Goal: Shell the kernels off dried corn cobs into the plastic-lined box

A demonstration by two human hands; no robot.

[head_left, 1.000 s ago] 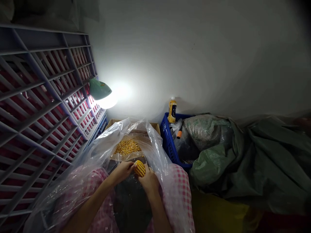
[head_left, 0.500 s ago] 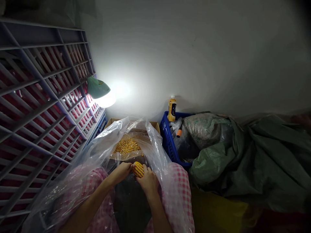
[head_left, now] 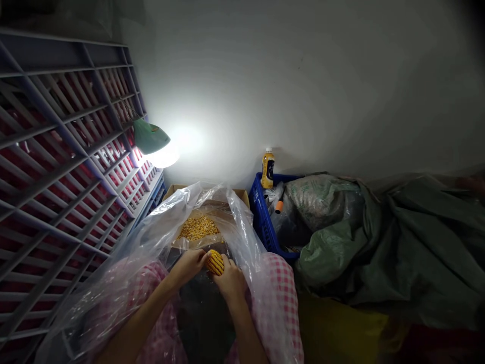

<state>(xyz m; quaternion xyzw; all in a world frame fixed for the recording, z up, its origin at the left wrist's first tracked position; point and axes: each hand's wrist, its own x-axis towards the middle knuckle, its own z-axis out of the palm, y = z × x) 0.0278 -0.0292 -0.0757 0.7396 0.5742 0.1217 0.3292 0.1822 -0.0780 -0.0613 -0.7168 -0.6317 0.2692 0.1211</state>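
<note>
A yellow corn cob (head_left: 215,262) is held between both hands above my lap. My left hand (head_left: 189,265) grips its left end with curled fingers. My right hand (head_left: 232,280) wraps round its right side from below. Just beyond the cob lies a heap of loose corn kernels (head_left: 197,227) in a cardboard box (head_left: 178,191) lined with clear plastic sheet (head_left: 155,232). The sheet drapes back over my pink checked trousers (head_left: 280,293).
A grey slatted crate rack (head_left: 64,167) fills the left side. A green lamp (head_left: 153,139) shines by the wall. A blue crate (head_left: 261,217) with a yellow bottle (head_left: 268,169) and stuffed bags (head_left: 322,202) stands right of the box. Dark green sheeting (head_left: 417,242) lies farther right.
The cob has turned slightly between my hands and both hands shifted a little to the left. Nothing else has moved.
</note>
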